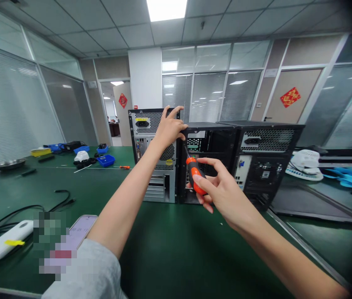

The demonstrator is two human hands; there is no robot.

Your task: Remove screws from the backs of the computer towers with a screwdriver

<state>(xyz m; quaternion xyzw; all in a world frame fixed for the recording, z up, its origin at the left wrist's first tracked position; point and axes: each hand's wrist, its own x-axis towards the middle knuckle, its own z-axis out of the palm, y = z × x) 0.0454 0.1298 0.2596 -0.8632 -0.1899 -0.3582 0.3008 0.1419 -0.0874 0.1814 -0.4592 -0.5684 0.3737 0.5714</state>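
Note:
Three black computer cases stand side by side on the green table (160, 249). My right hand (215, 185) is wrapped round an orange and black screwdriver (195, 175), whose shaft points up and forward at the left edge of the middle case (213, 125). Fingers spread, my left hand (172, 126) rests against the upper right of the left case (151, 120), beside the middle case. It appears to hold nothing. The screwdriver's tip is too small to make out. On the right stands the third case (266, 162).
At the left lie a phone (80, 232), a white power strip (4, 245) and black cables (38, 206). Farther back are blue trays (105, 160), a yellow tray (40, 152) and another orange-handled tool (124, 167). A dark panel (316, 201) lies at the right.

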